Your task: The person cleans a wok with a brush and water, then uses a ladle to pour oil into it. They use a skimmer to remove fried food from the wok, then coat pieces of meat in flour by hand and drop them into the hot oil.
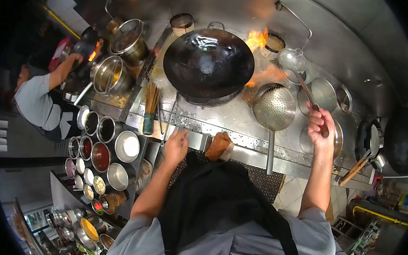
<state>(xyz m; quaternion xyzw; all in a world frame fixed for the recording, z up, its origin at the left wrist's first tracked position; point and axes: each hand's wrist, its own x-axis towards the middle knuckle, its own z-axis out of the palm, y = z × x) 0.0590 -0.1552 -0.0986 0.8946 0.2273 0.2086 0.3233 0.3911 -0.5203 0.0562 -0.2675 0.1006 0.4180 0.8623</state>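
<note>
My right hand (321,127) is wrapped round the handle of a ladle (292,60). The ladle's bowl is under the bent spout of a tap (295,16) and looks bright and wet. In front of me a large black wok (208,64) sits on the burner, with a little shine at its bottom. My left hand (176,148) is loosely closed near the stove's front edge, below and left of the wok; no object shows in it. A perforated strainer (274,108) lies between the wok and my right hand, its handle toward me.
Flames (257,39) rise right of the wok. A bamboo brush (150,107) stands left of it. A folded brown cloth (218,146) lies on the front edge. Sauce containers (100,156) crowd the left side. A co-worker (39,100) handles another wok at far left.
</note>
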